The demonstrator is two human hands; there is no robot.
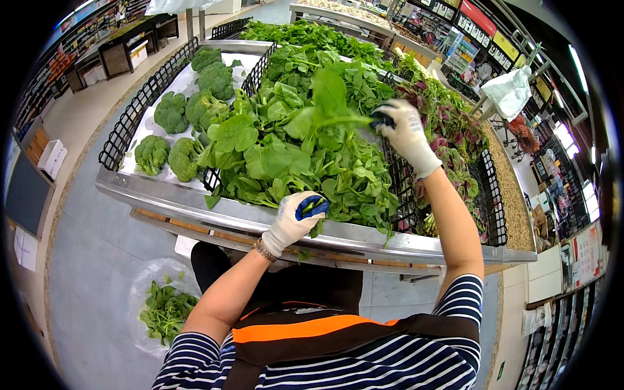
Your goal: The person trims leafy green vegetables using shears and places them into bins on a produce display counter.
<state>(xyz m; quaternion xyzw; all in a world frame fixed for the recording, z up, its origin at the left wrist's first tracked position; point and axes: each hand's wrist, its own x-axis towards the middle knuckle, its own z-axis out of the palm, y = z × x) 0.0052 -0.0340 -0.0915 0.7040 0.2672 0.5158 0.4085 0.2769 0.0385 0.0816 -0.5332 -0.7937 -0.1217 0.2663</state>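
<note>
My left hand [292,222], in a white glove with a blue coated palm, is closed around a few green stems [312,207] at the display's front metal edge. Up and to the right, my right hand [407,134] wears a matching glove. It grips the stem end of a leafy green sprig [329,95], which is blurred and points left over the pile. Loose leafy greens [351,170] fill the middle section beneath and between both hands. Some leaves hang over the front edge.
Broccoli heads [171,112] sit on a white liner at left, behind a black plastic grid divider [258,70]. Red-and-green leafy vegetables [446,126] lie at right. The steel front rail [195,195] runs before me. On the floor at lower left, a clear plastic bag [139,317] holds greens.
</note>
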